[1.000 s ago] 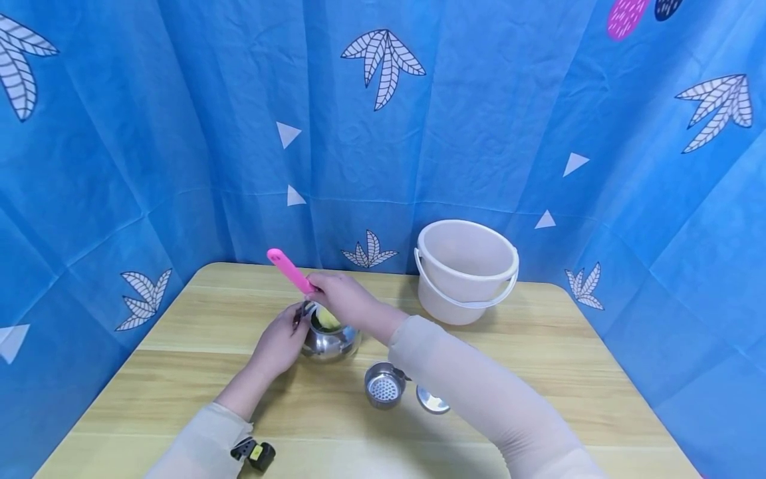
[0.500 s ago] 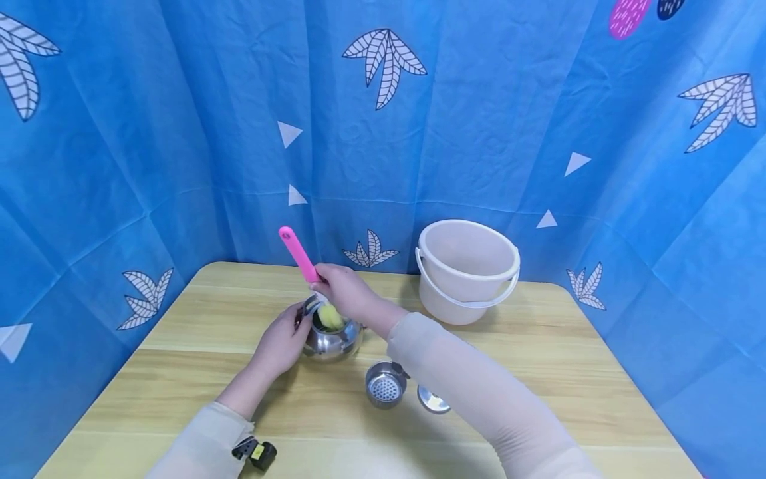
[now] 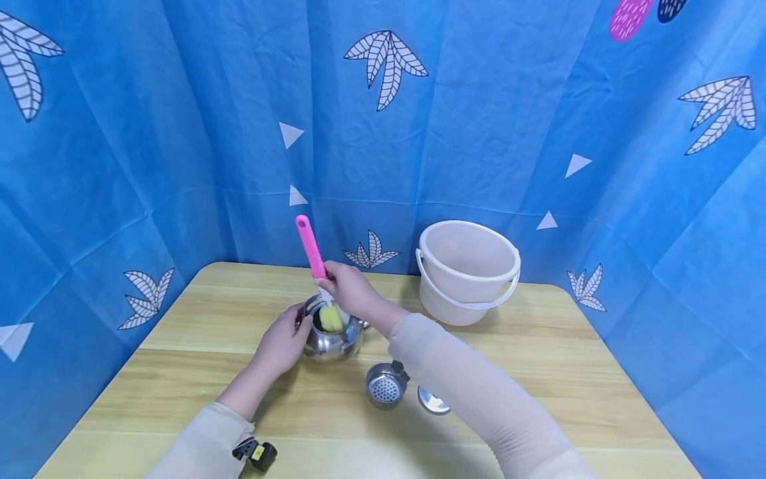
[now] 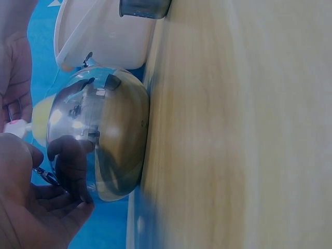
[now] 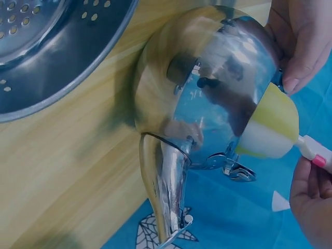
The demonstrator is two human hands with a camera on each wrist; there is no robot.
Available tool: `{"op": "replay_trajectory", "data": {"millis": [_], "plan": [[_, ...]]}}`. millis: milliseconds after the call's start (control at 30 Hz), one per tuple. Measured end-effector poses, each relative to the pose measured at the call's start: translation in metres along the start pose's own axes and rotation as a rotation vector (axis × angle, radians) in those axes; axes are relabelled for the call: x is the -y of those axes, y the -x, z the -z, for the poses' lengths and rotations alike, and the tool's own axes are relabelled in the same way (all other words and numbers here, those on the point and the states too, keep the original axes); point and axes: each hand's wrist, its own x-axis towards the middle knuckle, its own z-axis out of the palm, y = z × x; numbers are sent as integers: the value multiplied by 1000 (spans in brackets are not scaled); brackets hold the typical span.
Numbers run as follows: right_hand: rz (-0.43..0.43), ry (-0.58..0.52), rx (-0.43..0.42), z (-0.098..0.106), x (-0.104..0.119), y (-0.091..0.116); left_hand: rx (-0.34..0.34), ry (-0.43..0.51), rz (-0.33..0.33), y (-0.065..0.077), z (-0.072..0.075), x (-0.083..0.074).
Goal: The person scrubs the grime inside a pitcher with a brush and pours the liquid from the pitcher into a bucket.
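A round, shiny metal teapot (image 3: 332, 346) stands on the wooden table, its spout seen low in the right wrist view. My left hand (image 3: 284, 340) holds it from the left, thumb at the rim and fingers along its side. With my right hand (image 3: 350, 287) I grip a sponge brush (image 3: 311, 246) low on its pink handle. The brush's yellow and white sponge head (image 5: 272, 124) sits in the teapot's mouth, its lower part hidden inside. In the left wrist view the teapot's body (image 4: 104, 135) mirrors the hand beside it.
A perforated metal strainer (image 3: 385, 386) lies in front of the teapot. Next to it is a small metal lid (image 3: 432, 400), partly covered by my right sleeve. A white bucket (image 3: 463, 299) with its handle down stands at the back right, before a blue curtain (image 3: 371, 153).
The brush handle has swung from leaning far left to nearly upright. My right hand has risen slightly, and more of the sponge shows at the mouth. My left hand stays on the teapot.
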Motion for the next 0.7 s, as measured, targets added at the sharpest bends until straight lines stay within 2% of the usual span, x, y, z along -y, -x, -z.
{"op": "replay_trajectory", "data": {"millis": [233,567,700], "plan": [[-40,-92,-27,-1,-3,0,0,-6,2,0,0,1],[-93,-164,-48,0,-5,5,-8,-6,-4,1,-1,1],[-123,-231,-62,0,-8,6,-6,-2,-1,1,0,0]]}}
